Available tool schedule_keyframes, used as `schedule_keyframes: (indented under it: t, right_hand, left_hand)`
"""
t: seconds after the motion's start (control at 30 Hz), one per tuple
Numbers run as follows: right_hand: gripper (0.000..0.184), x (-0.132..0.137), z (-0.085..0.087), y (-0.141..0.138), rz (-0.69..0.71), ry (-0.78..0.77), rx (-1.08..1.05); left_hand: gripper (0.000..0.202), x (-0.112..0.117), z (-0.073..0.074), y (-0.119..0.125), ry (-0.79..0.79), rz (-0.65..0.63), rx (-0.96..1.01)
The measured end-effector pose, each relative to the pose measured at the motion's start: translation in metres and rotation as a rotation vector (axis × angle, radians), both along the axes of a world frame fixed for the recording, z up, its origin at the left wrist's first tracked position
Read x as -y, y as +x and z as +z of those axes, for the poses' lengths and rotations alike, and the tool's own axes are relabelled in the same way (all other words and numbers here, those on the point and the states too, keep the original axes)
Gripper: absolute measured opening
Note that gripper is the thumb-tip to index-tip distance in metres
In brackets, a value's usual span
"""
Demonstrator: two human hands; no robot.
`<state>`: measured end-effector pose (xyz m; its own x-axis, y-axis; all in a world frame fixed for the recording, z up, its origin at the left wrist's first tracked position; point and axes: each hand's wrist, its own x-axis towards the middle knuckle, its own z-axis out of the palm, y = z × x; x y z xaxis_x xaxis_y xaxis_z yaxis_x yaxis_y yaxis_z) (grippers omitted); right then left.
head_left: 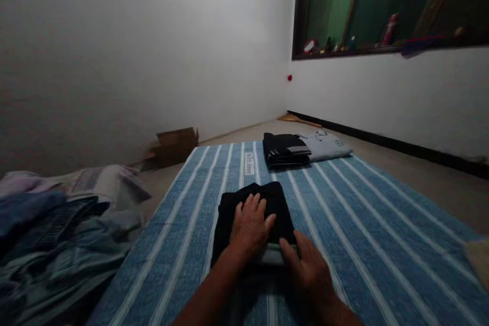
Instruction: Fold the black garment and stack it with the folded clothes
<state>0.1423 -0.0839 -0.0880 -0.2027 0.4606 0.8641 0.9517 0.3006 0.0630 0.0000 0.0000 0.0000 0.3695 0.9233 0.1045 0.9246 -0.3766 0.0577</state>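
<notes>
Honestly, keep your left hand (250, 226) flat, fingers spread, pinning the folded black garment (252, 214) under them on the striped mat (344, 224) while your right hand (309, 265), fingers loose at its near edge, smooths outward.

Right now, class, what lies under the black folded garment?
The striped blue mat lies under the black folded garment. Both hands, left hand and right hand, cover its near edge.
</notes>
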Motion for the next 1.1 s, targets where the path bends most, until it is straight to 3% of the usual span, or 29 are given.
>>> schedule_keyframes:
  t: [0.1,0.2,0.33,0.47,0.6,0.73,0.9,1.0,1.1]
  right_hand:
    - [0.032,-0.003,0.0,0.0,0.015,0.002,-0.032]
    - [0.032,-0.005,0.001,-0.001,0.03,0.02,-0.029]
    - [0.034,-0.005,-0.001,-0.002,0.025,0.002,-0.052]
    - [0.039,-0.003,-0.005,0.001,0.027,-0.056,-0.043]
    - [0.043,-0.001,-0.006,0.006,0.008,-0.127,0.05]
    - [0.042,-0.004,-0.006,0.007,0.006,-0.088,0.065]
    - [0.039,-0.012,-0.002,0.009,0.128,-0.009,0.118]
    - [0.036,-0.016,0.0,0.009,0.21,0.043,0.118]
    - [0.033,-0.016,-0.002,0.008,0.197,0.048,0.107]
  left_hand:
    - [0.049,-0.008,0.021,0.002,-0.125,-0.018,-0.032]
    - [0.042,-0.027,0.04,0.016,-0.129,-0.027,-0.034]
    - [0.038,-0.069,0.051,0.05,-0.104,-0.04,-0.03]
    - [0.04,-0.107,0.04,0.076,-0.31,0.04,-0.057]
    - [0.033,-0.127,0.021,0.078,-0.34,0.071,-0.014]
    - [0.024,-0.137,0.006,0.069,-0.333,0.097,0.074]
    - [0.014,-0.14,-0.003,0.063,-0.279,0.116,0.203]
    - [0.013,-0.142,-0.008,0.06,-0.247,0.134,0.278]
    - [0.014,-0.145,-0.016,0.058,-0.225,0.154,0.343]
